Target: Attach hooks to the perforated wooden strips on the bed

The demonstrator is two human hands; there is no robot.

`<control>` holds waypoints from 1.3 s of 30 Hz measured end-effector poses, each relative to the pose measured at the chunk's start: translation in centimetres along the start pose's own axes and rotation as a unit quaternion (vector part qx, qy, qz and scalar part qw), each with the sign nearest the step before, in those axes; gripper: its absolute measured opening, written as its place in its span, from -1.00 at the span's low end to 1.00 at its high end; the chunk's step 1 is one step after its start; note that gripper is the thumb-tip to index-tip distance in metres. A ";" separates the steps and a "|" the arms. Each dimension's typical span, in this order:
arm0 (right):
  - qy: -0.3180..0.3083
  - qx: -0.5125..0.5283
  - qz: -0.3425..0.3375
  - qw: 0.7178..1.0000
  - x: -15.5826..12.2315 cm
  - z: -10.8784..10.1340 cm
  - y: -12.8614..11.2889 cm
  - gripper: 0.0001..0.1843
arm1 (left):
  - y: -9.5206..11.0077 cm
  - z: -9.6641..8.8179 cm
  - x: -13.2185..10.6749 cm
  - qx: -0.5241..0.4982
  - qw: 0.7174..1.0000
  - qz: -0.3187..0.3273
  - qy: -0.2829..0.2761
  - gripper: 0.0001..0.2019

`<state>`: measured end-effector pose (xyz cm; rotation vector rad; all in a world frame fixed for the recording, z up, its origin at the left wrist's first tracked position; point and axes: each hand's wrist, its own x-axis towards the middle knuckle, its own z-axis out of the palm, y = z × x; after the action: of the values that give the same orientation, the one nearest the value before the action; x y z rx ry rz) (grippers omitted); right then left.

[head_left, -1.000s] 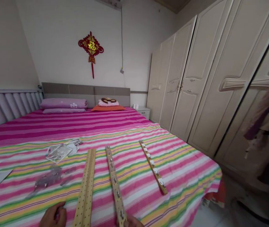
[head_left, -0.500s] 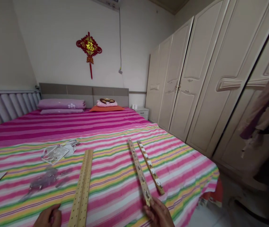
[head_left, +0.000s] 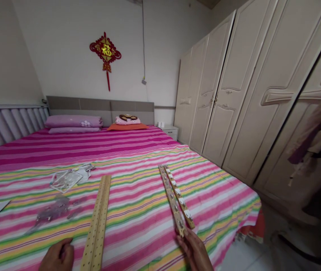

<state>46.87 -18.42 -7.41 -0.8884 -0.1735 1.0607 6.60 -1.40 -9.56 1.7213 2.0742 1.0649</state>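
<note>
My right hand (head_left: 195, 250) is at the near end of a wooden strip with metal hooks (head_left: 172, 201), fingertips touching it. That strip lies tight against a second hooked strip (head_left: 178, 195) on the striped bed sheet (head_left: 137, 210). My left hand (head_left: 57, 256) rests on the sheet at the bottom left, fingers curled, just left of a pair of plain perforated wooden strips (head_left: 97, 222). Whether it holds something small I cannot make out.
Clear plastic bags with metal parts (head_left: 67, 178) and loose hardware (head_left: 54, 210) lie left of the strips. Pillows (head_left: 74, 122) sit at the headboard. Cream wardrobe doors (head_left: 233, 94) line the right side; the floor gap runs beside the bed's right edge.
My right hand slid the hooked strip from the middle of the bed rightward until it lies against the other hooked strip. The left hand stayed in place.
</note>
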 end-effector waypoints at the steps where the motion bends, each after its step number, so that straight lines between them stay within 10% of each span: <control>1: 0.000 0.001 -0.004 1.000 0.0 0.0 -0.1 -0.59 | 0.1 0.0 0.0 -0.003 1.000 0.006 0.001 -0.70; 24: 0.037 0.035 0.041 0.998 -1.4 -2.1 4.3 -0.57 | 1.3 0.0 -1.5 -0.034 0.993 0.069 0.093 -0.78; 34: -0.216 -0.198 0.129 0.948 -5.2 7.8 11.6 -0.50 | 1.6 -0.1 -1.6 -0.100 0.990 0.047 0.091 -0.77; 39: -0.210 -0.235 0.151 0.937 -5.1 12.6 15.3 -0.35 | 1.6 -0.2 -1.6 -0.150 0.986 0.021 0.076 -0.76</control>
<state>27.21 -12.80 -8.60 -1.1282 -0.6898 1.5276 8.08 -2.93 -8.78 1.5831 1.8501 1.4783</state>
